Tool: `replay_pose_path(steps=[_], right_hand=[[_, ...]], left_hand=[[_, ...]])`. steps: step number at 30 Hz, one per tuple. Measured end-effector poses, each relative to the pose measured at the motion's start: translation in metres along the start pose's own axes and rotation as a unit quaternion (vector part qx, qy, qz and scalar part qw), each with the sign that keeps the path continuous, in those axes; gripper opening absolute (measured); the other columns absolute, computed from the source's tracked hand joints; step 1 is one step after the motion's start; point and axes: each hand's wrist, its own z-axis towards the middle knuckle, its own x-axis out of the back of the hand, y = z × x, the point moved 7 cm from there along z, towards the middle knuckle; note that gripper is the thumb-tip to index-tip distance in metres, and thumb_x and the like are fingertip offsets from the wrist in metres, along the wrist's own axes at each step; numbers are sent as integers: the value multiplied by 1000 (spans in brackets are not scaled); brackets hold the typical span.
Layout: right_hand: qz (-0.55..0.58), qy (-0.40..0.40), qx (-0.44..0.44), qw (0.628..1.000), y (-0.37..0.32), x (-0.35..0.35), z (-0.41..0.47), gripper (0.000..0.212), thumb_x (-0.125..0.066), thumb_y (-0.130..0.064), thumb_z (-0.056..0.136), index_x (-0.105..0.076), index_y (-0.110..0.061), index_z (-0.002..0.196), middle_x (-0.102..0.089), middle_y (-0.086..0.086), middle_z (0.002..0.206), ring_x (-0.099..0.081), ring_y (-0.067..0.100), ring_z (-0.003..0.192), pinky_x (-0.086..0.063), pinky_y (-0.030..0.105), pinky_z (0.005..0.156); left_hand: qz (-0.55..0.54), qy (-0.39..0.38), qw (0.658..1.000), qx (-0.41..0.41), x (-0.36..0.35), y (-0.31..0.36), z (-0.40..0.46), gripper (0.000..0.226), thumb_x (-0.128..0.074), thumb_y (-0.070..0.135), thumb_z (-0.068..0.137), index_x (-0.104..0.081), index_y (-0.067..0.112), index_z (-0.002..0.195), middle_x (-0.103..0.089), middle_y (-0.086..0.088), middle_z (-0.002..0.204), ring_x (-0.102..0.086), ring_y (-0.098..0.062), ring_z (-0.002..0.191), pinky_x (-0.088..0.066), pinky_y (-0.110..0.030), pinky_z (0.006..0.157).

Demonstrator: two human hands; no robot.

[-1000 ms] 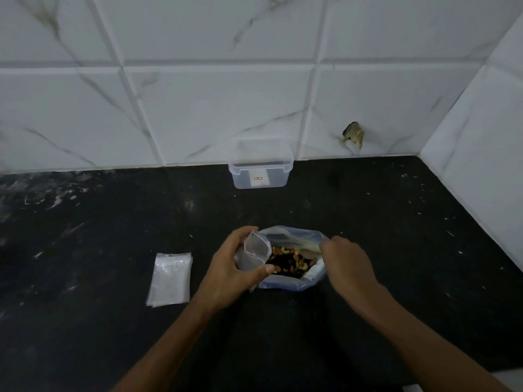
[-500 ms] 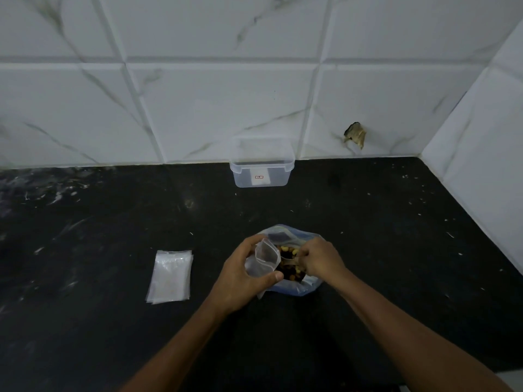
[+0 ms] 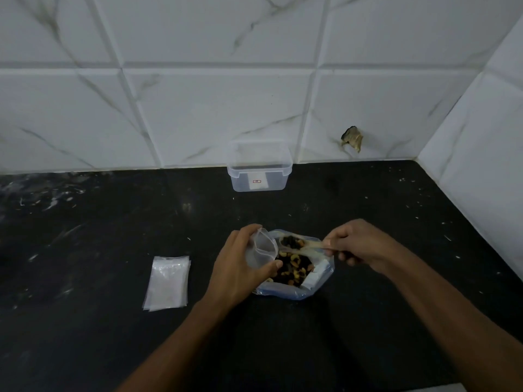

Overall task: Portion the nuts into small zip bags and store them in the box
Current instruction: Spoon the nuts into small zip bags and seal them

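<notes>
A large open plastic bag (image 3: 317,287) of mixed nuts (image 3: 294,268) sits on the black counter in front of me. My left hand (image 3: 237,267) holds a small clear zip bag (image 3: 261,248) upright with its mouth open, at the big bag's left edge. My right hand (image 3: 359,241) grips the handle of a spoon (image 3: 300,243) whose bowl carries a heap of dark nuts, just right of the small bag's mouth. A clear plastic box (image 3: 259,169) without a lid stands at the back against the wall.
A flat stack of small zip bags (image 3: 168,281) lies on the counter to the left. The black counter (image 3: 113,222) is speckled with white marks. Tiled walls close the back and the right side; a brown scrap (image 3: 352,138) sticks to the back wall.
My right hand dipped into the big bag and has come up to the right with a spoon loaded with nuts. My left hand keeps the small bag open.
</notes>
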Motion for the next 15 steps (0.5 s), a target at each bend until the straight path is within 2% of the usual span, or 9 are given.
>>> replay_pose_path(steps=[6,11,15], right_hand=[[-25,24,37,999,-35,23,-24,14,-59,-11,93,-72,-12,91,-70,4,79,-53,7,59,-41,18,48],[-192,39,100,976,-63,-1,-28,11,-60,-15,92,-72,-15,91,-67,-3,77,-56,3,59,-39,13,47],[-292,75,145,942,-83,-26,-28,12,-62,-18,92,-74,-14,91,-68,-2,82,-62,7,70,-48,20,63]], left_hand=[[38,4,999,-1,-8,7,7,77,-82,47,69,-40,42,133,-46,15,122,-50,-4,109,-50,-39,98],[43,-4,999,-19,-19,14,8,73,-81,43,72,-40,41,132,-46,13,122,-50,-3,105,-52,-29,92],[14,12,1000,-12,-24,12,7,70,-81,40,73,-45,33,132,-49,12,119,-53,-3,106,-52,-31,91]])
